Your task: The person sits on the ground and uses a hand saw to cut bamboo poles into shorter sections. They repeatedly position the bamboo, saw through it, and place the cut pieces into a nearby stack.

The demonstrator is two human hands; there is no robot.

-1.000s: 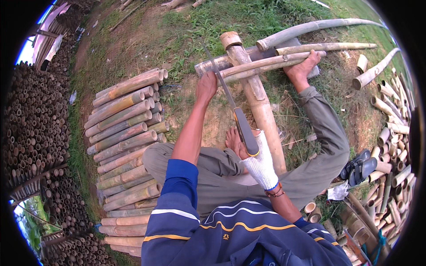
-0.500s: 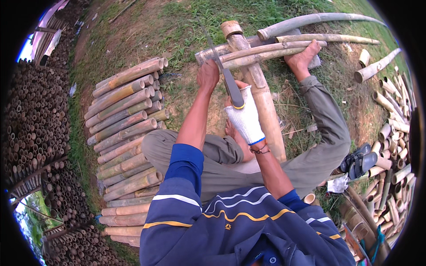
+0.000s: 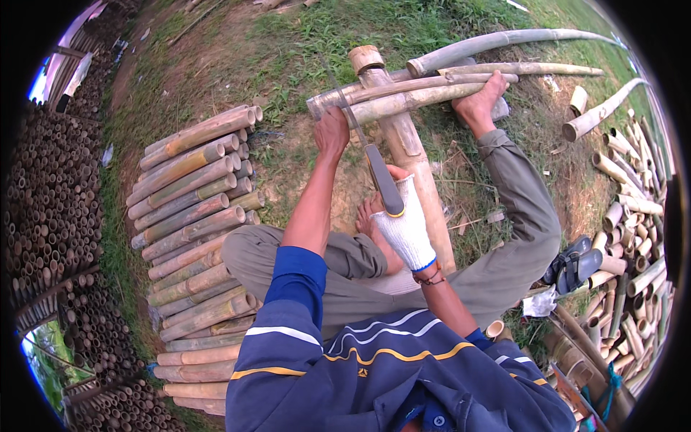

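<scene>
In my right hand (image 3: 405,227), which wears a white knitted glove, is the dark handle of a hand saw (image 3: 385,181). Its thin blade slants up and away to the left, against a bamboo pole (image 3: 425,96) near its left end. My bare left hand (image 3: 332,132) is closed around that end, right beside the blade. The pole lies across a thick bamboo post (image 3: 403,137), and my right foot (image 3: 481,104) presses on it farther right. How deep the blade sits in the pole cannot be made out.
Cut bamboo lengths (image 3: 194,234) lie stacked on the left. Longer poles (image 3: 504,39) extend to the far right, with a heap of short offcuts (image 3: 619,237) below them. Black sandals (image 3: 576,266) rest beside the heap. Bundled bamboo (image 3: 54,194) fills the far left.
My right hand has drawn the saw back toward me, so the handle sits farther from the pole. My left hand keeps its hold, and the whole view has shifted slightly.
</scene>
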